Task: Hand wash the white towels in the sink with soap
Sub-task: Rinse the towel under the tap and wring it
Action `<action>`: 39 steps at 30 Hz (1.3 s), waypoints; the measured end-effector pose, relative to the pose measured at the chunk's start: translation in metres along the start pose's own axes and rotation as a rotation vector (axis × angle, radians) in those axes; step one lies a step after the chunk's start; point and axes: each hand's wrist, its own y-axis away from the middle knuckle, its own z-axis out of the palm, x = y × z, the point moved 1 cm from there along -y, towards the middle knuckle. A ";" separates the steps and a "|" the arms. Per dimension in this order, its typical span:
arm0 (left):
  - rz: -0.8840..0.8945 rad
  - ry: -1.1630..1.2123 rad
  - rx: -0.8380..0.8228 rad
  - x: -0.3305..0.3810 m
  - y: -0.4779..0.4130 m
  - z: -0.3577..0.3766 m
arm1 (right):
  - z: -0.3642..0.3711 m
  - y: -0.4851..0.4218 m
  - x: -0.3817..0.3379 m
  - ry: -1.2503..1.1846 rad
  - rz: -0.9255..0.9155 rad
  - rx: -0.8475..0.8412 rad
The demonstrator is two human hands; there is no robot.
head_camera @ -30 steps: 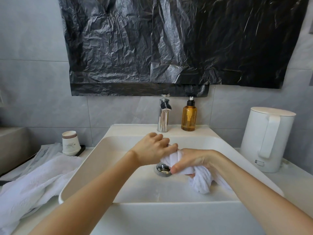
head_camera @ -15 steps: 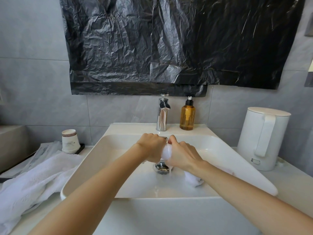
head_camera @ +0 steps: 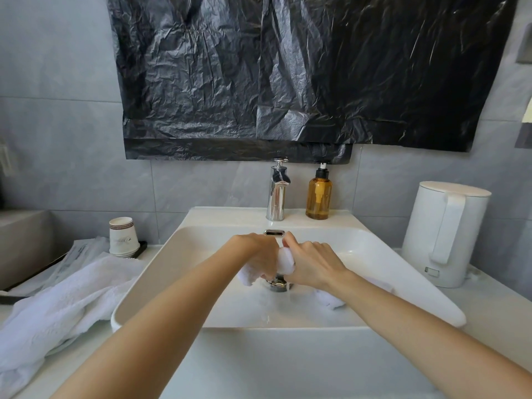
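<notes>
A crinkled black plastic sheet (head_camera: 288, 76) covers the wall above the basin, and its lower edge hangs just over the top of the faucet. Below it the white sink (head_camera: 374, 246) is a broad rectangular bowl with a thin raised rim. Bare basin floor shows on the left and toward the near edge. The table (head_camera: 489, 309) runs along both sides of the sink. On its left part a pile of white towels (head_camera: 57, 300) lies heaped, reaching up to the sink's left rim. On its right part a white kettle (head_camera: 443, 234) stands upright near the sink's far right corner, apart from the rim. Both forearms come in over the near edge and meet above the middle of the bowl. The left hand (head_camera: 256, 254) is clenched, knuckles up, round one end of a wet white towel (head_camera: 285, 262), with cloth bulging out below its fingers. The right hand (head_camera: 311, 263) grips the towel just beside it, thumb lifted toward the back wall, so the two fists nearly touch with a wad of cloth between them. The rest of the towel trails under the right forearm onto the sink floor. The faucet (head_camera: 277, 194) stands on the back ledge with the amber soap bottle (head_camera: 318, 197) just to its right. A stack of paper cups (head_camera: 122, 237) sits rim down on the table's far left. The drain (head_camera: 277, 284) lies directly under the hands, and the overflow slot (head_camera: 274, 233) shows behind the fingers.
</notes>
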 end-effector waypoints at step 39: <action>0.325 1.260 0.708 -0.003 0.006 0.003 | -0.031 -0.011 0.045 -0.684 0.300 0.164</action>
